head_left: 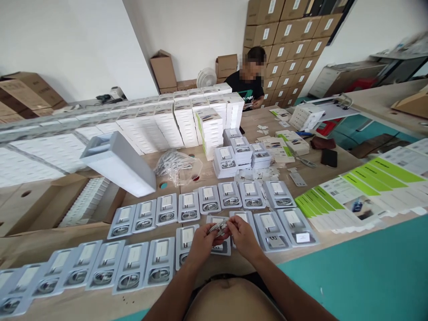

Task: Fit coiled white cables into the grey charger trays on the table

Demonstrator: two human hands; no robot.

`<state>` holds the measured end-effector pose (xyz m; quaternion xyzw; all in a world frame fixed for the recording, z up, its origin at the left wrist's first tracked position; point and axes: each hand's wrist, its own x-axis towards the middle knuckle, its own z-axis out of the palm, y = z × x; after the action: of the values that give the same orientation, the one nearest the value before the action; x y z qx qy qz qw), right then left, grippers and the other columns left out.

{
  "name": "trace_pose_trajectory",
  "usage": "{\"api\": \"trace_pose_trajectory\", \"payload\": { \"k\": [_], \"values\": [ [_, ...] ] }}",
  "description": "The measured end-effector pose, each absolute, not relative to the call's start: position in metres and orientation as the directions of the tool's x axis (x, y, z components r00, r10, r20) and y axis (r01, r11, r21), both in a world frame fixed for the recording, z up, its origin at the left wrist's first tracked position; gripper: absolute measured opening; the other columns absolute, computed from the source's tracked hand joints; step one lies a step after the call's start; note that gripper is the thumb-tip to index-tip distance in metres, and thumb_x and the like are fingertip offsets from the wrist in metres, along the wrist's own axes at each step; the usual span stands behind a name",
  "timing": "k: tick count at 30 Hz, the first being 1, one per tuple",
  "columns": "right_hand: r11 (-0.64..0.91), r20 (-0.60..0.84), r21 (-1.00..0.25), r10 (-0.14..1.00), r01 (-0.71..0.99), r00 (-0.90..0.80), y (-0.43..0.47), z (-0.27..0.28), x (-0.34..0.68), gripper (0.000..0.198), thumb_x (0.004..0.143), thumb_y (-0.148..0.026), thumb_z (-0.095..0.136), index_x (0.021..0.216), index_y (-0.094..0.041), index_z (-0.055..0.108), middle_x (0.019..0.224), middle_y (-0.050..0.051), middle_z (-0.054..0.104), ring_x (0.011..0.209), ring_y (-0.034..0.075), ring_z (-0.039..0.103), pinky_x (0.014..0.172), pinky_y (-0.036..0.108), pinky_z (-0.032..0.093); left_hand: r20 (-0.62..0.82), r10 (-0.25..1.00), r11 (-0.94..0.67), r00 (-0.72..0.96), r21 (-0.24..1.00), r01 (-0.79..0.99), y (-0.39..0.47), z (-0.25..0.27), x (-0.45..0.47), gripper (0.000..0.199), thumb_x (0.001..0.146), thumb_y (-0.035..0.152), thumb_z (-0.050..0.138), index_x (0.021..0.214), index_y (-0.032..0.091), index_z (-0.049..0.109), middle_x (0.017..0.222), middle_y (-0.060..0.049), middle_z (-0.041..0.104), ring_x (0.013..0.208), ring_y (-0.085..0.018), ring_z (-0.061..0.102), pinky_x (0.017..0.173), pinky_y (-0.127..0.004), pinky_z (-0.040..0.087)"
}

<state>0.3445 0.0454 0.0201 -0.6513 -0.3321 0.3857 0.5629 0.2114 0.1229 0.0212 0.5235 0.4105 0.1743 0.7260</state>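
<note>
A coiled white charging cable (219,226) is held up between my two hands over the front row. My left hand (201,244) has its fingers closed round the coil. At the coil's right side, my right hand (243,235) pinches it with thumb and fingers. Partly hidden below them lies a grey plastic tray (223,248). A similar tray (162,261) to the left carries a white charger and a coiled cable. The rightmost tray (298,228) of the front row has a charger and a small white card.
Another row of filled trays (166,209) lies behind. Further back are stacked trays (224,162), a clear bag of cables (177,165), an upright stack of trays (123,162) and white boxes (183,125). Green-and-white packaging (364,191) lies right. A co-worker (245,84) sits across the table.
</note>
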Motion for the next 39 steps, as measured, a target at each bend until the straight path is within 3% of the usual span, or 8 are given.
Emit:
{"api": "trace_pose_trajectory", "payload": {
  "k": [6, 13, 16, 23, 26, 29, 32, 39],
  "values": [
    [-0.208, -0.348, -0.900, 0.871, -0.383, 0.346, 0.039, 0.014, 0.342, 0.029, 0.080, -0.048, 0.058, 0.082, -0.019, 0.054, 0.069, 0.001, 0.067, 0.055, 0.016, 0.063, 0.042, 0.022, 0.032, -0.464, 0.616, 0.535, 0.637, 0.840, 0.094, 0.123, 0.022, 0.209, 0.035, 0.071, 0.032, 0.073, 0.099, 0.011, 0.067, 0.088, -0.009, 0.072, 0.076, -0.020, 0.070, 0.078, -0.034, 0.057],
    [-0.101, 0.123, -0.938, 0.797, 0.332, 0.592, 0.033, 0.012, 0.345, 0.017, 0.082, -0.034, 0.059, 0.087, -0.020, 0.068, 0.090, 0.007, 0.060, 0.072, 0.017, 0.057, 0.069, 0.032, 0.048, -0.499, 0.617, 0.639, 0.608, 0.769, -0.018, 0.124, 0.014, 0.205, 0.033, 0.071, 0.021, 0.072, 0.101, 0.013, 0.066, 0.092, -0.010, 0.071, 0.073, -0.018, 0.069, 0.071, -0.030, 0.056],
    [-0.051, 0.189, -0.924, 0.800, 0.378, 0.570, 0.032, 0.007, 0.343, 0.026, 0.080, -0.025, 0.059, 0.106, -0.021, 0.063, 0.108, 0.008, 0.057, 0.080, 0.018, 0.058, 0.071, 0.032, 0.049, -0.487, 0.614, 0.637, 0.621, 0.771, -0.025, 0.126, 0.013, 0.203, 0.032, 0.070, 0.021, 0.070, 0.100, 0.012, 0.065, 0.088, -0.009, 0.070, 0.071, -0.018, 0.068, 0.071, -0.031, 0.056],
    [-0.100, 0.043, -0.897, 0.950, 0.430, 0.310, 0.027, 0.009, 0.352, 0.013, 0.083, -0.026, 0.058, 0.091, -0.022, 0.068, 0.081, 0.002, 0.067, 0.075, 0.017, 0.061, 0.071, 0.030, 0.046, -0.353, 0.549, 0.192, 0.757, 0.935, 0.297, 0.127, 0.018, 0.191, 0.029, 0.082, 0.036, 0.063, 0.102, 0.016, 0.061, 0.075, -0.004, 0.064, 0.070, -0.017, 0.063, 0.065, -0.028, 0.051],
    [-0.175, -0.053, -0.916, 0.945, 0.361, 0.324, 0.025, 0.004, 0.371, 0.011, 0.080, -0.029, 0.061, 0.083, -0.021, 0.068, 0.074, 0.000, 0.067, 0.068, 0.017, 0.060, 0.066, 0.029, 0.046, -0.353, 0.553, 0.079, 0.755, 0.924, 0.374, 0.131, 0.013, 0.177, 0.042, 0.083, 0.037, 0.061, 0.120, 0.019, 0.054, 0.098, -0.009, 0.066, 0.083, -0.021, 0.065, 0.070, -0.030, 0.051],
    [-0.258, -0.158, -0.950, 0.885, 0.177, 0.438, 0.019, -0.011, 0.388, 0.018, 0.076, -0.036, 0.063, 0.081, -0.019, 0.066, 0.070, 0.002, 0.066, 0.065, 0.017, 0.060, 0.061, 0.029, 0.047, -0.240, 0.677, -0.245, 0.695, 0.818, 0.521, 0.136, 0.001, 0.161, 0.035, 0.085, 0.031, 0.056, 0.119, 0.022, 0.056, 0.113, -0.011, 0.061, 0.095, -0.023, 0.062, 0.080, -0.034, 0.048],
    [-0.305, -0.268, -0.952, 0.826, -0.006, 0.495, 0.008, -0.029, 0.393, 0.026, 0.071, -0.041, 0.068, 0.080, -0.017, 0.065, 0.064, 0.001, 0.063, 0.057, 0.015, 0.055, 0.055, 0.028, 0.045, -0.174, 0.643, -0.500, 0.746, 0.642, 0.581, 0.136, -0.019, 0.159, 0.024, 0.081, 0.019, 0.058, 0.103, 0.022, 0.065, 0.110, -0.011, 0.061, 0.104, -0.028, 0.056, 0.091, -0.041, 0.041],
    [-0.344, -0.345, -0.935, 0.821, -0.089, 0.455, -0.016, -0.053, 0.383, 0.031, 0.072, -0.044, 0.069, 0.084, -0.016, 0.068, 0.057, -0.002, 0.058, 0.050, 0.012, 0.047, 0.048, 0.025, 0.035, -0.170, 0.569, -0.614, 0.805, 0.563, 0.553, 0.134, -0.052, 0.179, 0.018, 0.085, 0.020, 0.052, 0.085, 0.022, 0.070, 0.090, -0.010, 0.066, 0.096, -0.028, 0.056, 0.089, -0.041, 0.038]
  ]
}}
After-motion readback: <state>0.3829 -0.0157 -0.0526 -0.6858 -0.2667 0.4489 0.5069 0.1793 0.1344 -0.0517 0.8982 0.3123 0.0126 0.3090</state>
